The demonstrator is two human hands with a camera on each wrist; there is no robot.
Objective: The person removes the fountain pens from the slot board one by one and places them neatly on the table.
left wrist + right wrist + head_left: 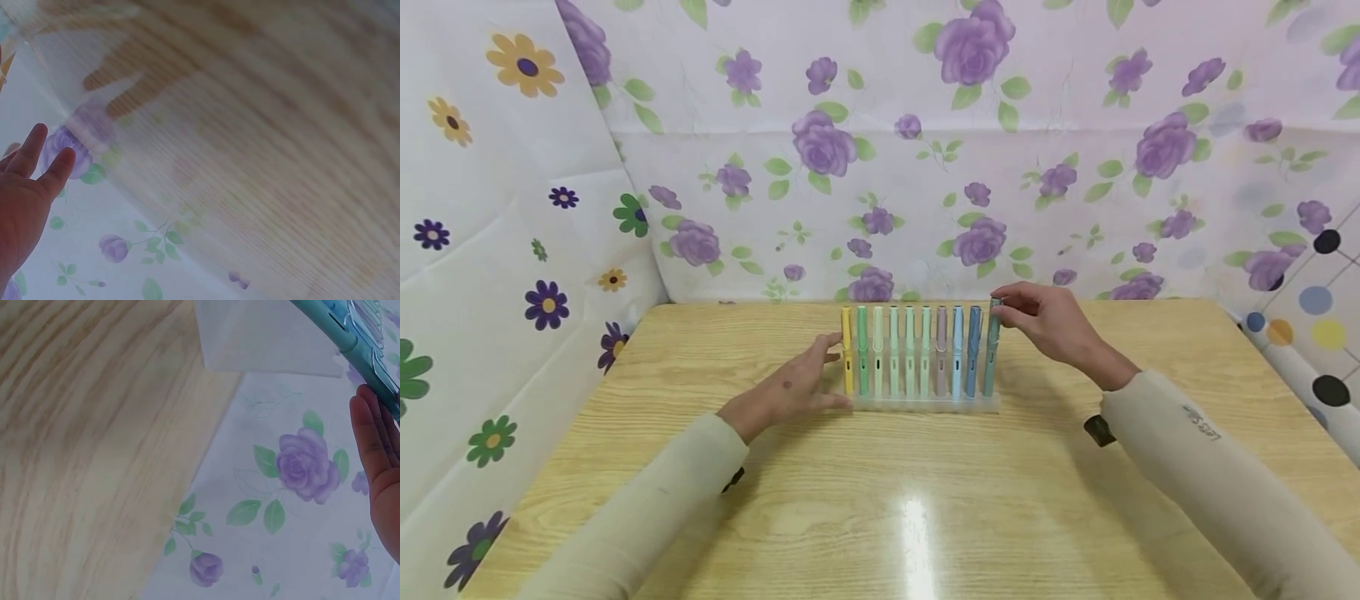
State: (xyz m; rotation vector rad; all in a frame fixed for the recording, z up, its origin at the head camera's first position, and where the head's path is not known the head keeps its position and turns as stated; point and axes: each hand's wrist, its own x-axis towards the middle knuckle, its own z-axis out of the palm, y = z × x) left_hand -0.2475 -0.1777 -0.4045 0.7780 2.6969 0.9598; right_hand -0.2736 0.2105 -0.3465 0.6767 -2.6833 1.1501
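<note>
Behind the clear plastic pen rack [925,405] hangs a white cloth printed with purple roses and green leaves [880,92]; beneath the rack spreads a pale wood-grain table [820,483]. At the rack's left end is the left hand [801,383], its fingers extended and spread from the thumb; whether it touches the rack I cannot tell. At the rack's right end the right hand [1052,325] pinches the upper part of a slim teal capped pen [991,358].

Ten capped pens stand upright in one row along the rack, running from a bright yellow pen [847,358] at its left end, through green, pale green, a dusty mauve pen [942,358] and blues, to the teal one. By my judgement the row is all but complete: nine pens stand ungripped, and only the teal one, whose top looks slightly higher, may be unsettled. Whether it is fully seated is unclear.
</note>
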